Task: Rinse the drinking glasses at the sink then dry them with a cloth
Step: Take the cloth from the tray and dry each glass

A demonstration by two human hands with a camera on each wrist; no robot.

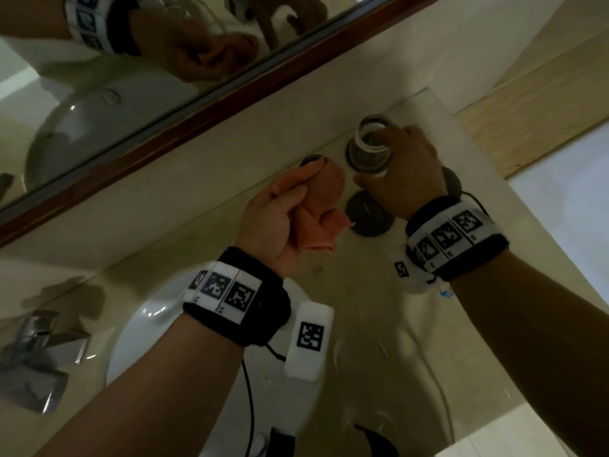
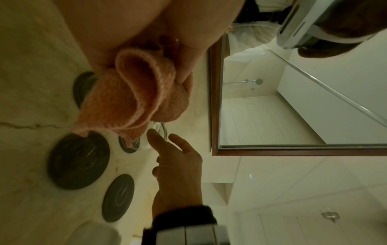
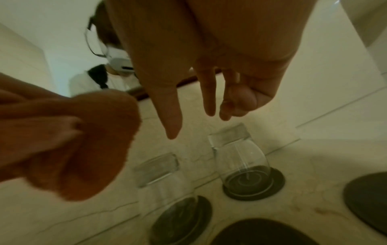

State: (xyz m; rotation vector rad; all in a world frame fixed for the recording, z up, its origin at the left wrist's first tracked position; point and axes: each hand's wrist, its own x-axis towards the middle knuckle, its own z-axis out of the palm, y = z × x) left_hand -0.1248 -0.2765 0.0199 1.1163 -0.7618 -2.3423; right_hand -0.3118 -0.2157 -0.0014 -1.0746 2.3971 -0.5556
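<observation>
Clear drinking glass (image 1: 367, 150), seen from the head camera, stands mouth-down on a dark round coaster against the wall end of the pale marble counter (image 1: 197, 209), well apart from the white sink basin (image 1: 141, 321). The right hand (image 1: 408, 173) is over it; from here I cannot tell whether it touches. The left hand (image 1: 273, 225) is curled round a bunched salmon-pink terry cloth (image 1: 324, 209), just left of the glass, above an empty dark coaster (image 1: 369, 216).

From the left wrist, the cloth (image 2: 134, 102) hangs in loose folds from the gripping fingers (image 2: 186, 66). Beyond it the right hand (image 2: 178, 165) reaches in with its fingers straight and a little apart, tips just beside the glass (image 2: 160, 131).

From the right wrist, the fingers (image 3: 171, 116) hang spread and straight, holding nothing, with a visible gap above the glass (image 3: 238, 157). A second upturned glass (image 3: 161, 174), blurred, stands on its own coaster close by.

With the cloth in hand and no glass at the basin, this reads as the drying stage. Whether the hand is arriving or leaving I cannot tell. If a glass remains wet, the next move calls for closing round its smooth, possibly slippery wall, lifting it straight off the coaster and bringing it to the cloth
</observation>
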